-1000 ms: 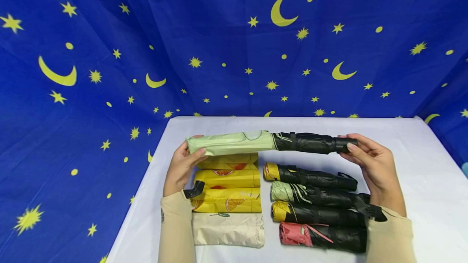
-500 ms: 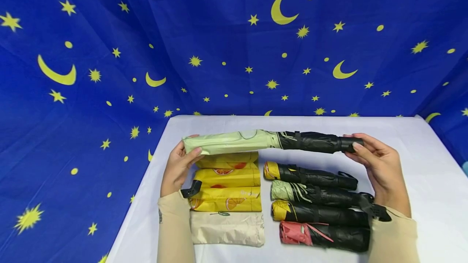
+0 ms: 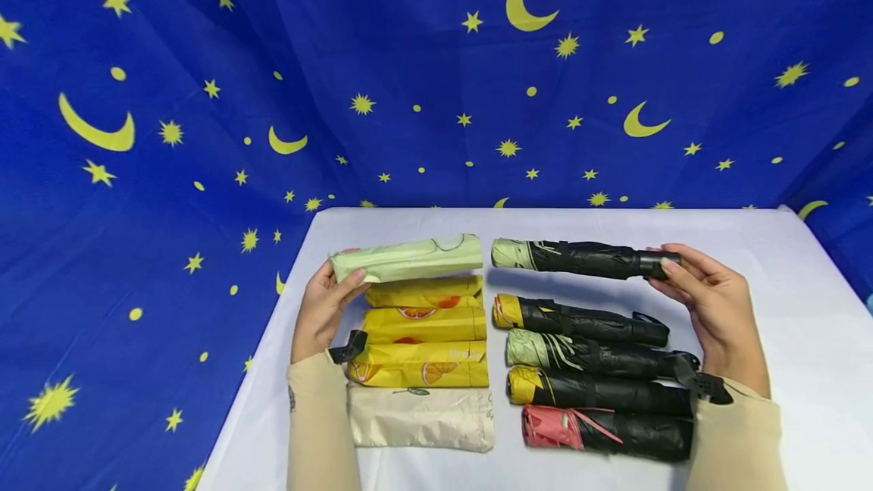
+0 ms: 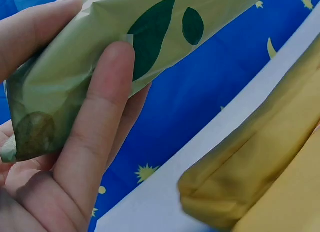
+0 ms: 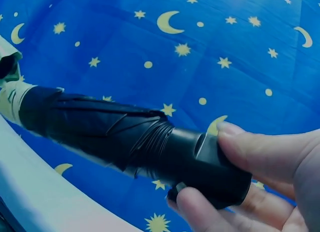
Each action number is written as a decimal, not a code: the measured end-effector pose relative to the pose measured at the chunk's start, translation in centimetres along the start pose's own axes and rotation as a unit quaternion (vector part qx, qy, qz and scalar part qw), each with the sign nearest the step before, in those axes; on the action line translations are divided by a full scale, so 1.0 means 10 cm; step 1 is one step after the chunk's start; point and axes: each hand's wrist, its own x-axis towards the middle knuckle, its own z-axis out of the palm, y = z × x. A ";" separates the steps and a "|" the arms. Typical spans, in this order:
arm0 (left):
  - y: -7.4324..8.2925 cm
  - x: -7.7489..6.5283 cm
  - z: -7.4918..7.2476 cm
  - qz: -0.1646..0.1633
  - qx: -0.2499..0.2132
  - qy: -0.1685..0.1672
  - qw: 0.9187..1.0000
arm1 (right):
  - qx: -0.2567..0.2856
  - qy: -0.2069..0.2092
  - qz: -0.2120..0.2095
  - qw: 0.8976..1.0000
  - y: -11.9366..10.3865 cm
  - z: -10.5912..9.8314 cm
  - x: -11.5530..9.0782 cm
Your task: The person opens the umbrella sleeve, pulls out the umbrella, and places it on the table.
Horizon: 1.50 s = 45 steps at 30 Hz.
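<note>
My left hand pinches the closed left end of a pale green umbrella sleeve, which hangs over the yellow sleeves. Dark green leaf prints show on it in the left wrist view. Across a small gap, a folded black umbrella with a pale green end is held level above the table. My right hand grips this umbrella by its black handle, thumb on one side and fingers on the other. The sleeve's open end faces the umbrella's green end, and the two are apart.
Several yellow orange-print sleeves and a cream sleeve lie stacked in a column at left on the white table. At right lie more folded umbrellas: yellow-ended, green-ended, and red-ended. A blue star-print cloth stands behind.
The umbrella has come out of the green sleeve, leaving a gap between them. My right hand has moved slightly right and my left hand slightly left. The head view has tilted a little downward.
</note>
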 end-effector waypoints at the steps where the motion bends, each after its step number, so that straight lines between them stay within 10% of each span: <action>1: 0.01 0.02 -0.02 -0.002 0.005 0.000 1.000 | 0.002 0.005 0.008 1.000 0.00 -0.01 0.00; 19: -0.13 0.50 -0.27 -0.099 0.049 -0.011 0.994 | -0.072 0.037 0.185 0.979 0.17 -0.17 0.03; 31: -0.27 0.59 -0.27 -0.123 0.128 -0.014 0.984 | -0.187 0.008 0.208 0.960 0.25 -0.25 0.09; 34: -0.29 0.59 -0.26 -0.121 0.137 -0.032 0.983 | -0.306 -0.034 0.183 0.934 0.26 -0.36 0.10; 41: -0.27 0.59 -0.24 -0.103 0.186 -0.063 0.975 | -0.534 -0.110 0.153 0.824 0.23 -0.57 0.08; 45: -0.25 0.60 -0.21 -0.084 0.231 -0.066 0.967 | -0.546 -0.131 0.133 0.817 0.22 -0.60 0.07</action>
